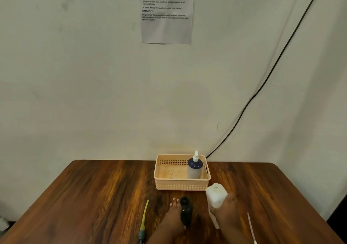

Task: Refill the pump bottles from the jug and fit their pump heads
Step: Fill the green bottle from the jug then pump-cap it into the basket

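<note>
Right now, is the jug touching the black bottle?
Apart. The head view shows bare table between the jug, in the right hand, and the black bottle, in the left hand.

What I can't see
Left hand [174,219] and right hand [229,211] smear, part-hiding dark bottle [185,210] and white jug [216,195]; yellow tube [144,217] and white tube [250,225] run off the bottom edge.

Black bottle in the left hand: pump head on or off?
Off: the black bottle in the left hand shows a bare open mouth.
</note>
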Tool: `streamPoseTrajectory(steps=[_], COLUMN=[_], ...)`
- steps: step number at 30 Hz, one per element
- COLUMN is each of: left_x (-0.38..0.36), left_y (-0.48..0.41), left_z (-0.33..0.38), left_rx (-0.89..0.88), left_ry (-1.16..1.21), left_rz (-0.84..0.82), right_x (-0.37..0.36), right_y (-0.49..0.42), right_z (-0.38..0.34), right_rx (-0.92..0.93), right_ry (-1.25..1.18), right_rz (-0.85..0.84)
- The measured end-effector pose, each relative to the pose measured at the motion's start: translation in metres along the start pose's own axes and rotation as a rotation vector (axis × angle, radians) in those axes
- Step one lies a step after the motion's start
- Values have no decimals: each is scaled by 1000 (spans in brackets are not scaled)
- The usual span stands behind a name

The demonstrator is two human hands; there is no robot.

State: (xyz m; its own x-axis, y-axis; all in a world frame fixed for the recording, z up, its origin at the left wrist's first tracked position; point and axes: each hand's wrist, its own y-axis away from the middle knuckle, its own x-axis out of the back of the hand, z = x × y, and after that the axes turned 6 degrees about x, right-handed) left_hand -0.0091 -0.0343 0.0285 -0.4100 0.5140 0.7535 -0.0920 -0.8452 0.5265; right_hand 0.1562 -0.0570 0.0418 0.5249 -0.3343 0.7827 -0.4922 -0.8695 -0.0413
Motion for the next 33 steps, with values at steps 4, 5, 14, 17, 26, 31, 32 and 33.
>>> streamPoseTrajectory(steps=[4,5,14,17,26,31,32,33], left_x=[-3,-4,-14,-14,-3,-6,-6,-3], left_y=[-5,-6,-18,-17,-23,4,6,12], left_z=[-1,-1,-8,-8,-8,-19,-26,-33], left_rx=[22,26,41,38,90,6,6,25], left_ry=[-2,0,36,38,35,337,366,371], left_rz=[13,15,26,25,-40,179,233,269], right_x=[-2,-2,-10,-10,-16,-37,-43,-49], right_y=[-6,-7,-9,-9,-1,24,31,38], right_z=[19,22,31,33,37,18,15,10], right_rx=[-129,-153,-186,-187,-149,84,154,244], right_ry=[-103,-126,-129,-157,-178,51,86,97], right_rz=[23,35,49,64,101,398,400,340])
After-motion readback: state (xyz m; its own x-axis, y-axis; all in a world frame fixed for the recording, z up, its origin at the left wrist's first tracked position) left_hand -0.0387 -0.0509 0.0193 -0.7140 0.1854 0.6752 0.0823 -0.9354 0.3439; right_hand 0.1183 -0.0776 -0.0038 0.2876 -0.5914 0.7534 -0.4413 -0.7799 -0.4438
